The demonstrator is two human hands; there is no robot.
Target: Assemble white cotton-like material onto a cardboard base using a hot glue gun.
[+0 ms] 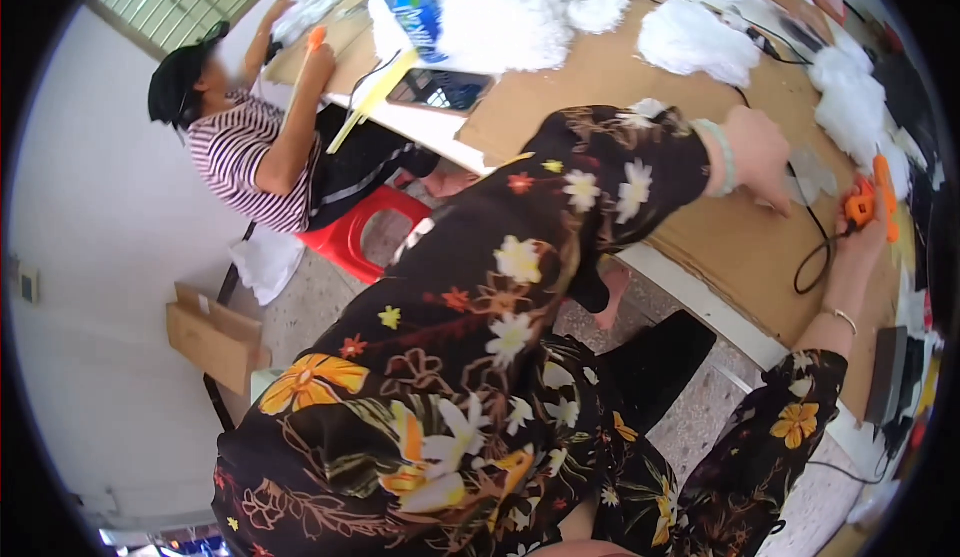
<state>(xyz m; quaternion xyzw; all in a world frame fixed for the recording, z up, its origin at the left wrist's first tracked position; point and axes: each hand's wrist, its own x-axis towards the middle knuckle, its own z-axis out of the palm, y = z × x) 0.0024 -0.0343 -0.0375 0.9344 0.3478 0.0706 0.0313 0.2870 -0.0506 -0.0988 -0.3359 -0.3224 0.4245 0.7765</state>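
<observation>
- Bottle (412,7): on table (705,305), behind phone (438,91).
- Corded tool (859,207): in right hand (868,236), right of left hand (755,152).
- Stool (346,237): left of table.
- Carton (215,335): left of stool.

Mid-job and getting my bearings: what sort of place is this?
Probably a small craft workshop: white cotton-like fluff lies in heaps on a cardboard-covered table, the right hand holds an orange corded tool, likely a glue gun, and a co-worker sits at the table on a red stool.
</observation>
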